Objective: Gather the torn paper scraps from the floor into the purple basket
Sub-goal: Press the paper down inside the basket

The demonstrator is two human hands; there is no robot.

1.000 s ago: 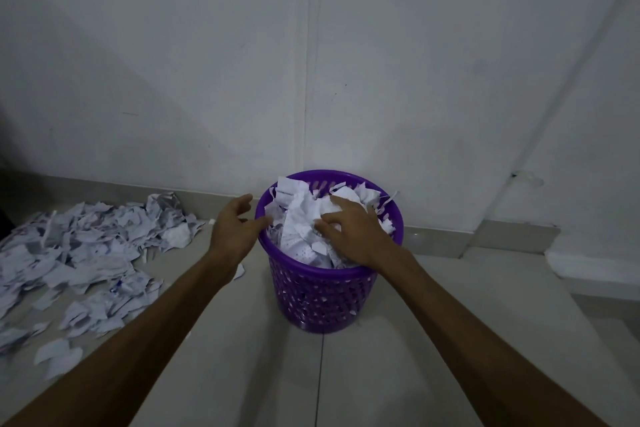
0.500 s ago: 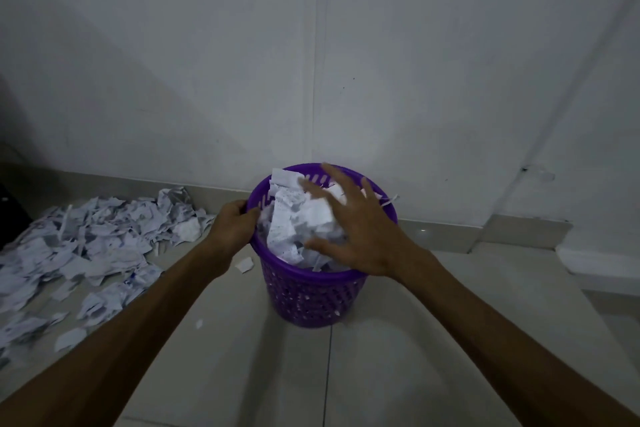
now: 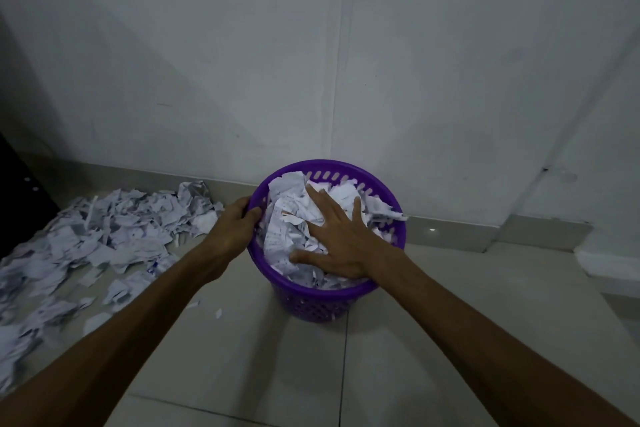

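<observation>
- Fingers (image 3: 317,199) of the right hand (image 3: 341,243) lie straight and spread apart, flat on the heap of torn white paper scraps (image 3: 287,229) that fills the round purple plastic basket (image 3: 311,302) up to its rim.
- Left hand (image 3: 235,224) grips the basket's left rim, its fingers curled over the edge.
- Standing upright on the pale glossy floor tiles (image 3: 433,340), the slotted basket sits near the foot of the wall.
- Loose white paper scraps (image 3: 104,239) lie spread in a wide pile on the floor to the left of the basket, with a few stray bits just beside its base.
- Behind everything rises a plain grey-white wall (image 3: 242,62) with a low tiled skirting along its foot; the room is dim.
- At the far left edge stands a dark object (image 3: 17,198), too shadowed to identify.
</observation>
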